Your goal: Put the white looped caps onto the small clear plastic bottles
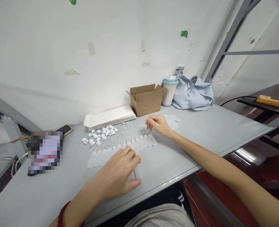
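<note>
Across the middle of the grey table lies a row of translucent white tags (99, 158) with thin cords at their upper ends. My left hand (120, 171) rests palm down over the lower edge of this row, fingers bent and thumb apart; what lies beneath its palm is hidden. At the row's right end, my right hand (158, 124) is closed in a pinch above the cords; whatever its fingertips hold is too small to make out. Behind the row are small white knotted pieces (103, 134) and a few loose cords (127, 125). More clear tags (173, 120) lie beyond my right hand.
Along the wall stand a flat white box (110, 118), an open cardboard box (147, 102), a lidded cup (169, 91) and a light blue cloth bag (192, 94). A phone (65, 129) and a pixelated item (47, 151) lie at the left of the table (42, 192).
</note>
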`<state>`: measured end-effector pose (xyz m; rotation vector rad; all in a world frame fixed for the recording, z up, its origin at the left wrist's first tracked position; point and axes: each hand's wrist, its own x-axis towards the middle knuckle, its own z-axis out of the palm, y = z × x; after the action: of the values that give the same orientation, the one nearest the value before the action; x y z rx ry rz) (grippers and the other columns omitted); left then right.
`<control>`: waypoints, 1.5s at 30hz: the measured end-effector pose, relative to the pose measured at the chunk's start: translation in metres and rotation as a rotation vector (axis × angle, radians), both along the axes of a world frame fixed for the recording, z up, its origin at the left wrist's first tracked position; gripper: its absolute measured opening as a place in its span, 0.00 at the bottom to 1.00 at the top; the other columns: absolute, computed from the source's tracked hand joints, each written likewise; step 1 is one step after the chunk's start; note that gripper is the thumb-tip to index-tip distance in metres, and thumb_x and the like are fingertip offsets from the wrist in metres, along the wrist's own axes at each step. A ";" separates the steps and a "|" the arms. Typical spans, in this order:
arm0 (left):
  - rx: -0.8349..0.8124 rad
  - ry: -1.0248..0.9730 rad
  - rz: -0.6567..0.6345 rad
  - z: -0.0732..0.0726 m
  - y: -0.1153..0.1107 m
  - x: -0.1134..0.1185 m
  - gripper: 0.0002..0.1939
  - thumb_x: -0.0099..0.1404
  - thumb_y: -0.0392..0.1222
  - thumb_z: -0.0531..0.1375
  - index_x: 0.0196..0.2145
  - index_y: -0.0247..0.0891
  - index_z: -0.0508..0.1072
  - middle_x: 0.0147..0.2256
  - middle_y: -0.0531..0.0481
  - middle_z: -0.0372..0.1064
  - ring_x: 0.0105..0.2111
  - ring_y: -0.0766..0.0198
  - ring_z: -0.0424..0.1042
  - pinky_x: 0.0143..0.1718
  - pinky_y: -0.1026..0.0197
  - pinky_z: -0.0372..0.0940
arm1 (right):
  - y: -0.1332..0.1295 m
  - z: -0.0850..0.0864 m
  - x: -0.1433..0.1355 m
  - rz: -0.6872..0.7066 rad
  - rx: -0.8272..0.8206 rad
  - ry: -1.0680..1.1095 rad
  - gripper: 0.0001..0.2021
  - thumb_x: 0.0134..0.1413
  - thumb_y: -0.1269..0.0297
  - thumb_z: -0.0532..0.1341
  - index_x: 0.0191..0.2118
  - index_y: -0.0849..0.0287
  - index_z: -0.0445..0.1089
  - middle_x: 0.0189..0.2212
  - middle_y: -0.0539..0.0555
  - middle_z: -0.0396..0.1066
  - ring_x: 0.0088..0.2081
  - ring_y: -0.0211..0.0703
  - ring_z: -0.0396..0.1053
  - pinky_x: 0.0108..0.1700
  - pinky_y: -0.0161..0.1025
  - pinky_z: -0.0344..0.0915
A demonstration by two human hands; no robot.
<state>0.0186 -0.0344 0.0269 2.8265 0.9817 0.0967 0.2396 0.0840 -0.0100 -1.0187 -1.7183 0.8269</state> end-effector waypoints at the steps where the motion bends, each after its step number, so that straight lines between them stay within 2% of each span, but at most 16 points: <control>1: -0.004 0.010 0.007 0.000 0.000 0.000 0.15 0.57 0.48 0.62 0.39 0.38 0.68 0.36 0.46 0.64 0.40 0.53 0.62 0.39 0.52 0.61 | 0.000 0.000 0.000 -0.001 0.002 -0.003 0.16 0.55 0.57 0.53 0.23 0.62 0.66 0.17 0.49 0.68 0.16 0.33 0.65 0.22 0.31 0.60; 15: -0.021 0.040 0.021 0.003 -0.003 0.001 0.16 0.57 0.49 0.62 0.39 0.37 0.68 0.36 0.45 0.65 0.39 0.51 0.62 0.39 0.50 0.61 | -0.002 0.007 0.003 -0.018 0.031 -0.007 0.17 0.57 0.56 0.53 0.23 0.62 0.66 0.18 0.50 0.67 0.16 0.34 0.65 0.23 0.32 0.59; 21: -0.023 -0.072 0.037 0.006 0.004 -0.003 0.15 0.61 0.51 0.58 0.39 0.38 0.68 0.37 0.45 0.66 0.39 0.53 0.63 0.38 0.52 0.62 | 0.001 0.009 0.009 -0.073 0.066 -0.102 0.16 0.58 0.59 0.51 0.24 0.62 0.65 0.19 0.49 0.68 0.17 0.33 0.64 0.24 0.31 0.59; 25: 0.048 -0.175 0.165 0.005 0.033 -0.016 0.10 0.66 0.45 0.51 0.39 0.37 0.68 0.38 0.44 0.68 0.41 0.54 0.65 0.41 0.52 0.63 | 0.009 0.013 0.018 -0.209 0.183 -0.439 0.15 0.58 0.63 0.51 0.22 0.61 0.65 0.19 0.51 0.68 0.20 0.35 0.64 0.27 0.32 0.57; 29: 0.103 -0.121 0.291 0.003 0.080 -0.023 0.12 0.66 0.40 0.48 0.37 0.37 0.69 0.38 0.44 0.70 0.42 0.54 0.67 0.42 0.53 0.63 | 0.020 0.016 0.030 -0.300 0.214 -0.712 0.10 0.56 0.70 0.52 0.28 0.63 0.69 0.25 0.54 0.72 0.27 0.38 0.66 0.31 0.32 0.56; 32: 0.139 -0.072 0.359 0.001 0.116 -0.014 0.13 0.64 0.37 0.48 0.39 0.36 0.71 0.38 0.43 0.72 0.43 0.53 0.69 0.43 0.55 0.63 | 0.027 0.015 0.039 -0.301 0.195 -0.758 0.08 0.53 0.75 0.53 0.32 0.65 0.70 0.29 0.57 0.73 0.30 0.40 0.67 0.34 0.32 0.57; 36: 0.150 -0.041 0.427 -0.007 0.150 0.009 0.15 0.60 0.36 0.51 0.41 0.35 0.73 0.33 0.40 0.74 0.33 0.51 0.73 0.34 0.56 0.64 | 0.033 0.014 0.047 -0.317 0.161 -0.824 0.12 0.52 0.79 0.52 0.37 0.66 0.70 0.35 0.59 0.73 0.35 0.42 0.68 0.36 0.33 0.58; 41: 0.155 -0.082 0.454 -0.016 0.163 0.022 0.11 0.55 0.33 0.55 0.33 0.36 0.77 0.32 0.40 0.75 0.34 0.49 0.73 0.34 0.57 0.62 | 0.033 0.018 0.053 -0.351 0.111 -0.910 0.14 0.52 0.80 0.51 0.40 0.65 0.70 0.39 0.60 0.73 0.39 0.44 0.69 0.36 0.33 0.58; 45: 0.166 -0.193 0.486 -0.007 0.155 0.010 0.12 0.59 0.38 0.53 0.33 0.39 0.77 0.32 0.44 0.75 0.35 0.52 0.72 0.35 0.58 0.63 | 0.030 0.024 0.058 -0.379 0.068 -0.963 0.15 0.51 0.80 0.52 0.42 0.64 0.70 0.39 0.61 0.73 0.40 0.46 0.69 0.34 0.34 0.57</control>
<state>0.0286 0.1207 0.0194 2.5822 1.6500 0.5136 0.2977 0.1137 0.0145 -1.7938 -2.1745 -0.0175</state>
